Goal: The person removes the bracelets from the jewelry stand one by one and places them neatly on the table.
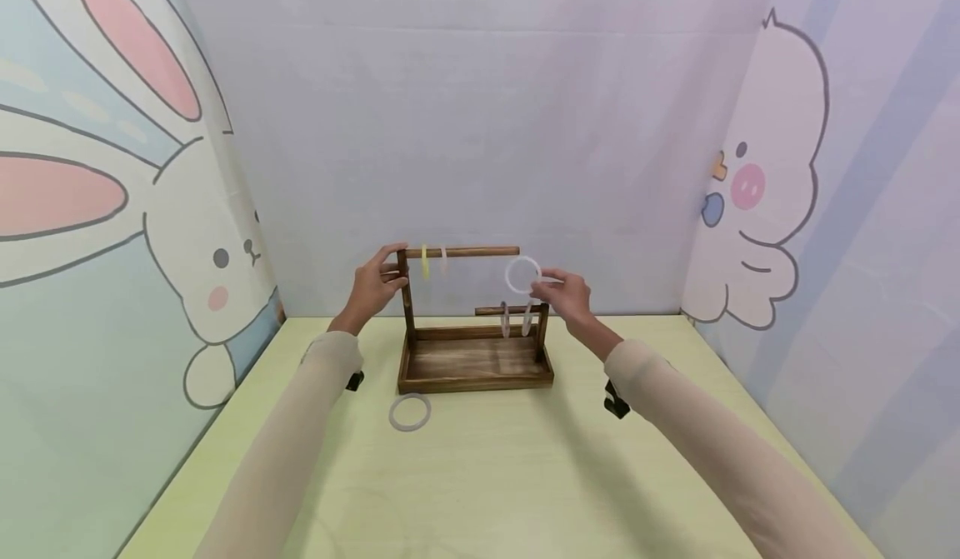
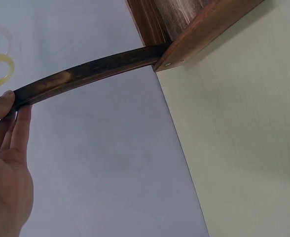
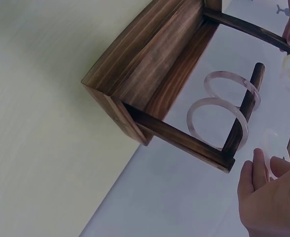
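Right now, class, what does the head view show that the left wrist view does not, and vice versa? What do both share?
Only the head view shows the right hand holding a white ring, two rings on the lower bar, a loose ring on the table, and the rabbit drawing.

Only the left wrist view shows a screw head outside the tray.

Both show the left hand gripping the tall post, plus the yellow ring and the pale pink ring.

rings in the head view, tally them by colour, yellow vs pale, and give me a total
Yellow ring: 1, on the upper bar
Pale rings: 5, one on the upper bar, two on the lower bar, one in the right hand, one on the table
Total: 6
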The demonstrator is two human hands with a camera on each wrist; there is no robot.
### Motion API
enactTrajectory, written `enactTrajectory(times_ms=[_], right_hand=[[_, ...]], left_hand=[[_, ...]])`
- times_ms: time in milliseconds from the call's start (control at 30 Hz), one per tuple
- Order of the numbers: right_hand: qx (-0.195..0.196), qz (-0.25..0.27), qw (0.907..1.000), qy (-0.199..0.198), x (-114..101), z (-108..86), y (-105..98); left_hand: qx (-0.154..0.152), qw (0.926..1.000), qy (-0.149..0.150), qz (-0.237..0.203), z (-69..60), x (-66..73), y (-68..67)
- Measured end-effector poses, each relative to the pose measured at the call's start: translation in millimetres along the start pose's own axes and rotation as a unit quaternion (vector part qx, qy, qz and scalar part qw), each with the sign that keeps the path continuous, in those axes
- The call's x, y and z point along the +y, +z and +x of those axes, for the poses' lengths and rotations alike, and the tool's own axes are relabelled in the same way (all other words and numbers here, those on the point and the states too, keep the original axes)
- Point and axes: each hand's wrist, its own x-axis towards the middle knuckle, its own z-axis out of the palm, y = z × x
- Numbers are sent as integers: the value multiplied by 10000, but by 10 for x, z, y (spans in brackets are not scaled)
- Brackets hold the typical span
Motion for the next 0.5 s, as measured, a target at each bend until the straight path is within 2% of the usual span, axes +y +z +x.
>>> enactTrajectory(times_ms=[333, 500], right_hand=[[-232, 190, 9995, -54, -32, -96, 34], [-402, -18, 9992, -73, -42, -164, 86]], left_hand=[[-14, 10000, -61, 0, -5, 33, -5], [-19, 10000, -71, -6, -8, 20, -4]])
